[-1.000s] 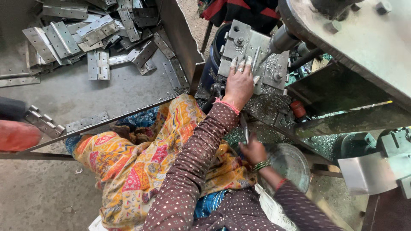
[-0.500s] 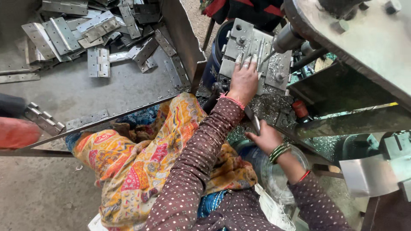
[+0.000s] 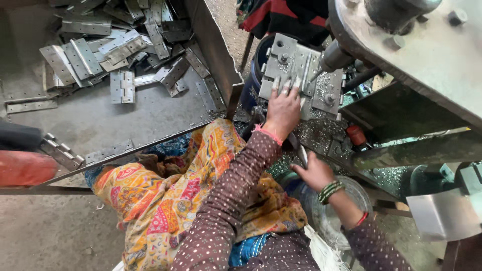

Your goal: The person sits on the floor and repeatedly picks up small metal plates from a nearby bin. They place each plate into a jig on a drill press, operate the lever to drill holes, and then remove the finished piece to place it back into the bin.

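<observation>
While L arm stretches fwd from a dotted brown sleeve, left hand (image 3: 282, 113) lies palm-down on the jig plate (image 3: 296, 70), fingers (image 3: 286, 90) spread flat and pressing a narrow metal strip (image 3: 305, 75), prob. a hinge leaf, against the plate. Not a pinch; the strip sits under/just ahead of the fingertips. Pink thread at wrist.

Right hand (image 3: 315, 171) is lower and nearer the body, arm bent, green bangles (image 3: 330, 190) at wrist. Fingers curled around a thin metal lever (image 3: 302, 155) that rises from the fist toward the L wrist. Grip closed on it; thumb side hidden.

Surface: jig plate is grey steel w/ bolts, tilted, carried on the drill press (image 3: 401, 45), whose spindle (image 3: 334, 56) points at the plate just right of the L fingertips. Metal chips (image 3: 321, 133) litter the bed between the two hands. Red knob (image 3: 355, 135) right of the L hand, apart.

Room: steel tray (image 3: 150, 115) well left of both hands, holding a heap of hinges (image 3: 100, 50) at its far end; one hinge (image 3: 122, 86) lies apart from the heap. Patterned orange cloth (image 3: 170, 195) over the lap, below the L forearm. Concrete floor (image 3: 50, 231) lower left. Red-and-black cloth (image 3: 281, 17) beyond the plate.
</observation>
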